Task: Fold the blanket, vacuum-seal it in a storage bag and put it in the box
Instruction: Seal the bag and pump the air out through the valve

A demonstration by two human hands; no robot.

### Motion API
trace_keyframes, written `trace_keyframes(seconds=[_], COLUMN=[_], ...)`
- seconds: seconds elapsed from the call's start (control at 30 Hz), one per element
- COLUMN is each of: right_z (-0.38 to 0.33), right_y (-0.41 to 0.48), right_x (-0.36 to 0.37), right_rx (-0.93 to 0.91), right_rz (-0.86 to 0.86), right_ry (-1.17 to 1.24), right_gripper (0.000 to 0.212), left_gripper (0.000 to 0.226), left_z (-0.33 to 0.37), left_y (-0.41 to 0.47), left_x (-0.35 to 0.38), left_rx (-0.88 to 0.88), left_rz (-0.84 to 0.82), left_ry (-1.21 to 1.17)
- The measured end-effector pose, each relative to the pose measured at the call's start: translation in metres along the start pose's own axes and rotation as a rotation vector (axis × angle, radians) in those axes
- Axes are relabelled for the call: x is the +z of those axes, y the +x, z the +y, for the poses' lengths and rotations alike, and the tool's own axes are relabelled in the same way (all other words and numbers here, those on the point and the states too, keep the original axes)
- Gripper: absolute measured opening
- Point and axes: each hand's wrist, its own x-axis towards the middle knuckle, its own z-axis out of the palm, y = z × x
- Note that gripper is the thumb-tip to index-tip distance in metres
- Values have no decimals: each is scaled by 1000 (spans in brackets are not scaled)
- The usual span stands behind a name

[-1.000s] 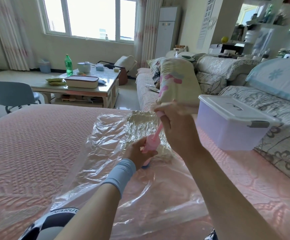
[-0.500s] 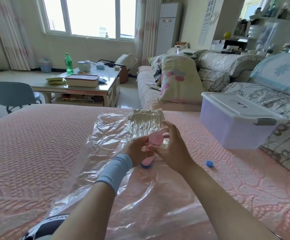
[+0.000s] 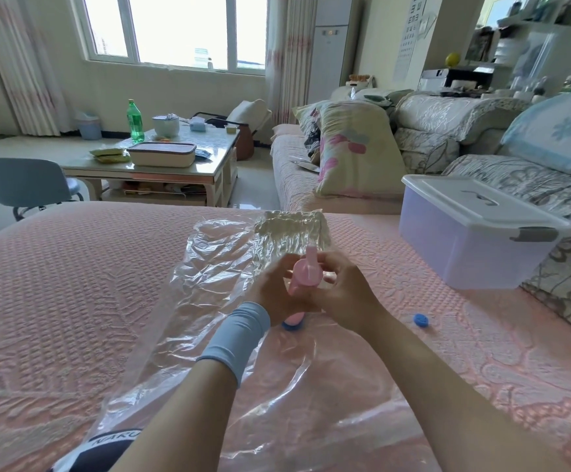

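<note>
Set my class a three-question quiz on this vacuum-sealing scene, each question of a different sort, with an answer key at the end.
1. Fill in: the left hand and right hand both grip a pink ____ standing on the storage bag.
2. True or false: the box has its lid off.
3. Where does the blue cap lie? A. on the pink bedspread, right of the hands; B. on the box; C. on the storage bag.
Key: 1. pump. 2. False: the lid is on. 3. A.
</note>
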Motion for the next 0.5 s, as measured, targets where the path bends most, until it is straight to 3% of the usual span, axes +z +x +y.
trace_keyframes(seconds=[0.07,0.13,0.27,0.5], right_z=[0,-1,0,2], right_y=[5,9,10,7], right_x=[-2,-7,-8,1], right_rx=[3,-2,-1,-2], right_rz=[30,13,-9,53], right_ry=[-8,13,53,82], right_gripper=[53,52,65,58], left_gripper=[72,63,40,59], left_z=[-2,-5,-10,-6], left_y=[4,10,13,10], left_x=[-3,-5,-8,-3], left_rx=[4,15,-24,-23], left_rz=[-113,-182,-89,-69], left_ry=[-41,-14,-41,-29])
